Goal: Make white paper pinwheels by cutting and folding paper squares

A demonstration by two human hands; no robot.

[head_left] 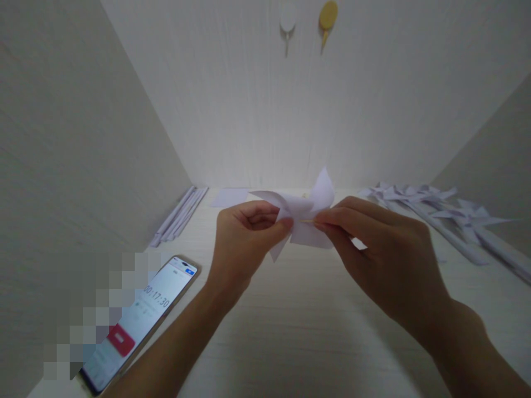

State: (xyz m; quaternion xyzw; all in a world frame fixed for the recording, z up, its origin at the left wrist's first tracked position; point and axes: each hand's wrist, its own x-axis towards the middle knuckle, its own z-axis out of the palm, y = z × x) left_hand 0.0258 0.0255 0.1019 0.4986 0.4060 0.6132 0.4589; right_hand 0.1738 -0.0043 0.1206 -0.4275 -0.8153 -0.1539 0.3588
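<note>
A white paper pinwheel [319, 239] with curled blades is held up in front of me, above the table. My left hand [249, 237] is closed on its left side, the thumb pressed close to the centre. From the right, my right hand [373, 249] pinches a thin pale stick, like a toothpick [306, 221], between thumb and fingertips. The stick points left toward the pinwheel's middle; whether its tip goes into the paper I cannot tell. Parts of the blades are hidden behind my fingers.
Several rolled paper sticks [180, 216] lie at the left wall beside a flat paper sheet [230, 197]. Several paper pinwheels on sticks [468, 218] lie at the right. A phone [153, 309] showing a timer is by my left forearm. Two hooks [327, 16] hang on the back wall.
</note>
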